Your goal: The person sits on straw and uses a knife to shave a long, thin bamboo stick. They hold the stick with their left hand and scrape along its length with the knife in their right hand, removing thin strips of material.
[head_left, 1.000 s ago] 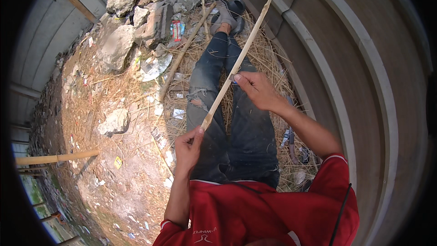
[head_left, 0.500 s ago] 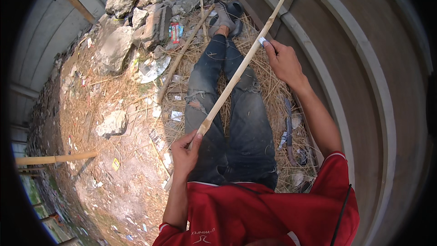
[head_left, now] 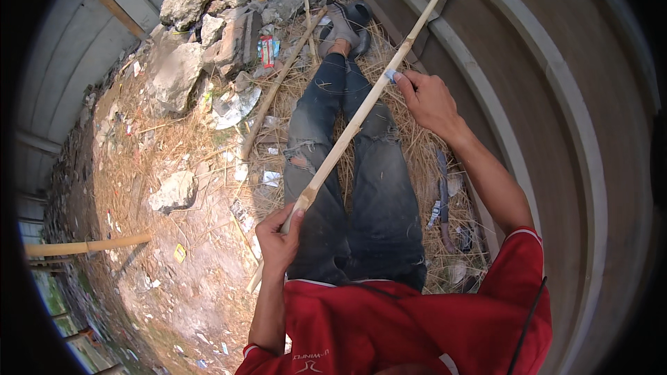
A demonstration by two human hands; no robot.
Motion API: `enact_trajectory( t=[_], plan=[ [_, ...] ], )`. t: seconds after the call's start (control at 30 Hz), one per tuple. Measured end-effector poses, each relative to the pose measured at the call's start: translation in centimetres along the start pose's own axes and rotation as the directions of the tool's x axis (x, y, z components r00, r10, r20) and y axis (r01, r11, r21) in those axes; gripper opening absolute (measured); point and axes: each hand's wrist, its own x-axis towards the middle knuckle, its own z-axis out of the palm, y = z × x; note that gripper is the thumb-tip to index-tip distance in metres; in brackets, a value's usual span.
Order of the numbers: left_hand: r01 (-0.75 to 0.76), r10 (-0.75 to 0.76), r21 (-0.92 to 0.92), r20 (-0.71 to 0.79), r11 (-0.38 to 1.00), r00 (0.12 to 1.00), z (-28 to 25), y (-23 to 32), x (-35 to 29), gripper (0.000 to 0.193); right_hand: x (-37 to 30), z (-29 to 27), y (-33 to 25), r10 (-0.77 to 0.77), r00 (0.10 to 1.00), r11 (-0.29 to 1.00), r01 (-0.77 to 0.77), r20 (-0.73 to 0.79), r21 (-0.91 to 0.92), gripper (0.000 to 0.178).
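Observation:
A long pale stick, by its nodes a bamboo strip (head_left: 347,135), runs slantwise above my legs, from near my waist up to the far right. Its lower part is gripped in my left hand (head_left: 278,242), with the thumb along the top and the butt end sticking out below. My right hand (head_left: 429,103) pinches a small whitish-blue piece (head_left: 392,76) between thumb and fingers. That piece lies against the strip's right side, in its upper half; its exact kind is too small to tell. The curled fingers of the right hand are partly hidden.
Corrugated metal sheeting (head_left: 528,118) rises close on my right. Rocks (head_left: 177,76) are heaped at the far left, with another stone (head_left: 174,191) nearer. A brown stick (head_left: 281,83) lies left of my outstretched legs (head_left: 347,187). Straw and litter cover the ground; a pole (head_left: 87,245) juts in at left.
My right hand has shifted slightly left, and its small piece now sits further onto the strip. The strip has slid a little toward me, with my left hand slightly lower.

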Motion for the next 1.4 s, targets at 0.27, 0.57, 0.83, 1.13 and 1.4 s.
enact_trajectory(
  t=[0.27, 0.57, 0.83, 1.13, 1.4],
  plan=[
    [0.005, -0.006, -0.047, -0.018, 0.999, 1.000, 0.5, -0.6, 0.1, 0.022, -0.7, 1.0, -1.4, -0.034, 0.998, 0.990, 0.027, 0.047, 0.139, 0.045],
    [0.196, -0.186, -0.162, 0.071, 0.967, 0.980, 0.7, -0.2, -0.5, 0.029, -2.4, 2.6, -2.1, -0.045, 0.997, 0.976, 0.030, 0.064, 0.214, 0.043],
    [0.245, -0.232, -0.137, 0.101, 0.960, 0.967, 1.4, 1.0, 1.0, 0.030, -4.2, 4.8, -3.0, -0.101, 0.989, 0.960, 0.068, 0.108, 0.272, 0.039],
    [0.218, -0.200, -0.182, 0.114, 0.959, 0.973, 2.2, 0.2, 0.2, 0.035, -4.3, 7.1, -0.8, -0.084, 0.947, 0.824, -0.110, 0.312, 0.556, 0.044],
    [0.253, -0.231, -0.187, 0.135, 0.949, 0.964, 2.0, 0.8, 0.7, 0.034, -4.0, 5.3, -2.1, -0.084, 0.995, 0.977, 0.071, 0.060, 0.203, 0.043]
  ],
)
